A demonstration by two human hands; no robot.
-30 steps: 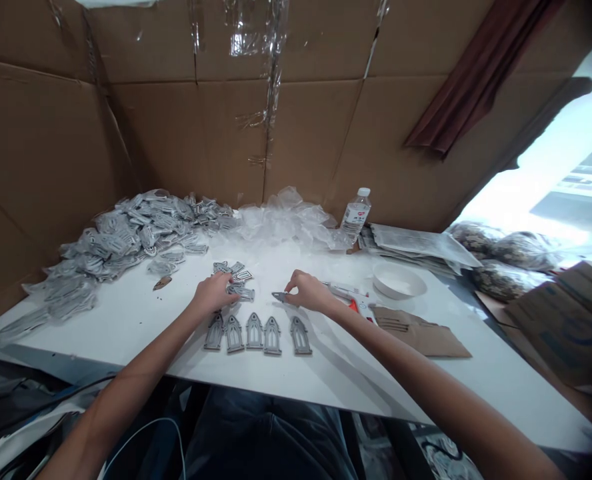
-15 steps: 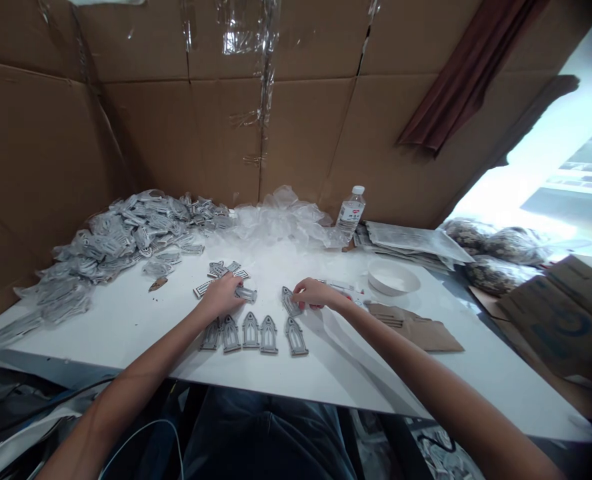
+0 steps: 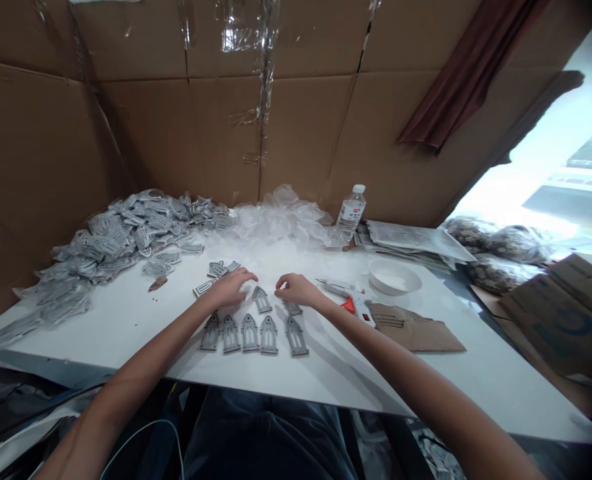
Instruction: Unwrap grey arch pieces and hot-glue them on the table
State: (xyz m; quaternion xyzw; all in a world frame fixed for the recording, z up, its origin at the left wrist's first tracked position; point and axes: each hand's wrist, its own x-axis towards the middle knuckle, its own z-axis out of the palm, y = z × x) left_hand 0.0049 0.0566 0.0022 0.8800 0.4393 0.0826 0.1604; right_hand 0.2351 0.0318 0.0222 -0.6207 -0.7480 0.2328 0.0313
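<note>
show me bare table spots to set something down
Bare: table between the bagged grey pile and the arched window cutouts; the near edge right of them, before the cardboard pieces. Crowded: far edge, and around left hand and right hand.

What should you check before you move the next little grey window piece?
1. Row of five window pieces flat and side by side on the table: ok.
2. Two loose pieces behind the row straight like the others: not ok, both lie tilted.
3. Glue gun out of the way: ok, it lies apart, beyond the right hand.
4. Right hand's fingers free: cannot tell, they curl down by one loose piece.
5. Spare pieces within reach: ok, just past the left hand.
</note>
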